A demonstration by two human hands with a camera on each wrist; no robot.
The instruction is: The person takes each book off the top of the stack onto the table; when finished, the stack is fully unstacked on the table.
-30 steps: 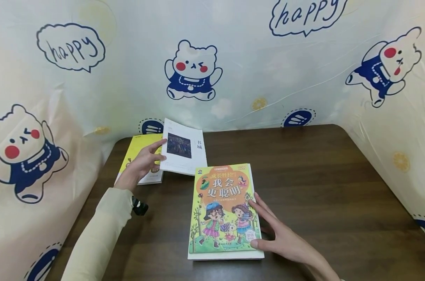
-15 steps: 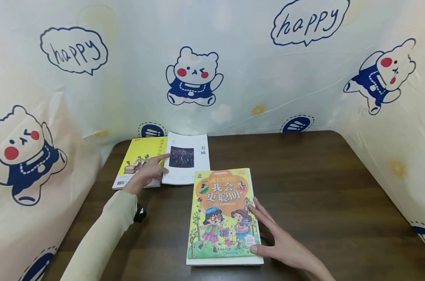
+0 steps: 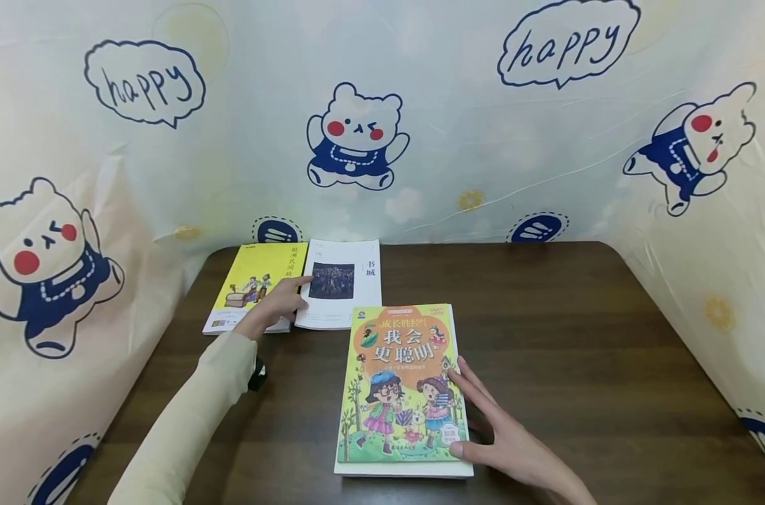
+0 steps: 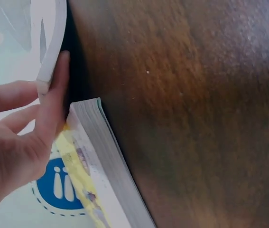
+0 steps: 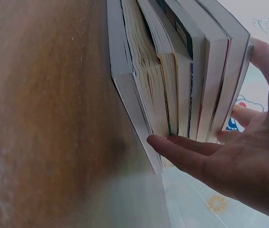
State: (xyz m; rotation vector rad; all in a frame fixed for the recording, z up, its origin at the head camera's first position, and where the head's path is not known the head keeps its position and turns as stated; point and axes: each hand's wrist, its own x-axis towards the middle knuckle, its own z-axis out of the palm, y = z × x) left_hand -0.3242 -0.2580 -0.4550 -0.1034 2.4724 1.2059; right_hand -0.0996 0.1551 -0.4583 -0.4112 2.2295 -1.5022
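My left hand pinches the left edge of a white paperback book at the back of the table. In the left wrist view, the thumb is under the edge of the white book, whose held side is raised and bent. Beside it, partly behind the hand, lies a yellow book. My right hand rests against the right side of a stack of books, topped by a colourful children's book. In the right wrist view, several books show their page edges, with straight fingers along them.
The brown wooden table extends to the right of the stack. Behind it hangs a pale cloth printed with cartoon bears. A black strap circles the left wrist.
The white book has come down from a tilted position over the yellow book to lie beside it, with my left hand still holding its edge. My right hand stays at the stack.
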